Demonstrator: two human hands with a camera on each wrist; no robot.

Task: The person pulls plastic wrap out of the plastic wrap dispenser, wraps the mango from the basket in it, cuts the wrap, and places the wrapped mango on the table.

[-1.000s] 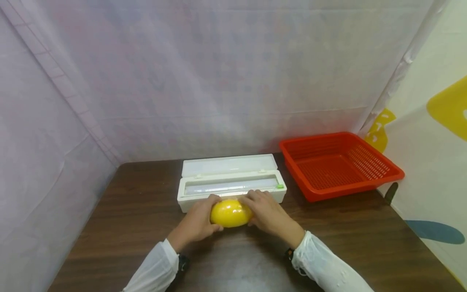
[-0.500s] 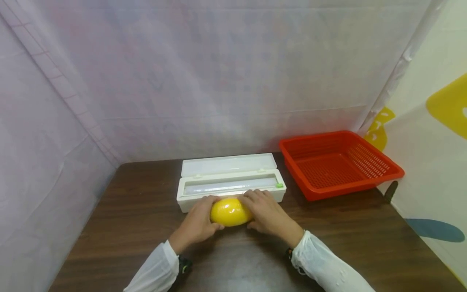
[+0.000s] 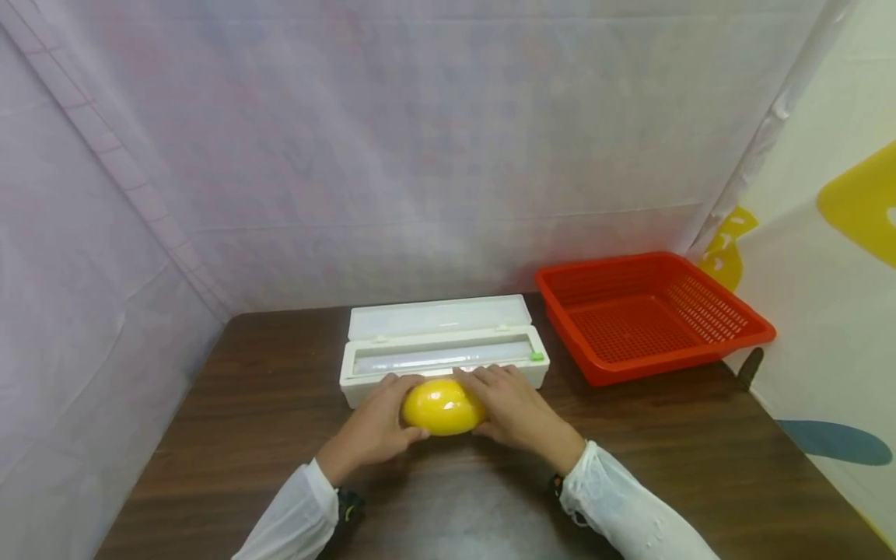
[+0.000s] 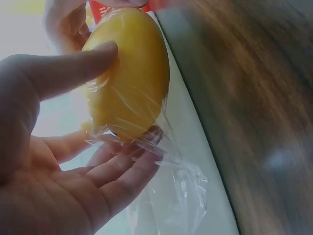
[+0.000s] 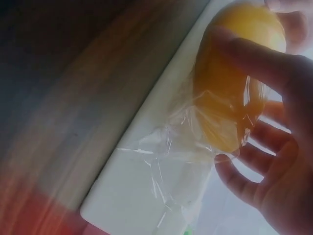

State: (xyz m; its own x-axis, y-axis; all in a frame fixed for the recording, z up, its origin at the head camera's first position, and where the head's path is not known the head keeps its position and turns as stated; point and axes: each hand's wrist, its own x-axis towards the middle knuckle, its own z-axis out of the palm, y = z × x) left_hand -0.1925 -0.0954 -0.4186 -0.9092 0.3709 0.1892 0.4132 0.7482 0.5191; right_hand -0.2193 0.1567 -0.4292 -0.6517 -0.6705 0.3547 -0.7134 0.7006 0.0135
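A smooth, mango-like yellow fruit (image 3: 442, 408) sits between two bare hands at the middle of the desk (image 3: 266, 373), on the near side of a white cling-film dispenser (image 3: 358, 393). Its long axis runs left to right, from hand to hand and roughly parallel to the dispenser; this is the relation I judge matters most. The left hand (image 3: 374, 424) grips one end, the right hand (image 3: 514, 408) the other, so neither is nearer. In each wrist view I see the thumb pressed on the fruit and fingers curved about its end. Clear film (image 4: 188, 196) wraps the fruit, wrinkling and trailing loose past both ends. I cannot tell whether the fruit touches the desk.

The dispenser's lid (image 3: 441, 314) is folded back to the far side, showing a pale roll (image 3: 434, 360) inside and a green slider (image 3: 536, 356) at its right end. Beyond the right hand, near the dispenser, stands a red plastic basket (image 3: 661, 370).
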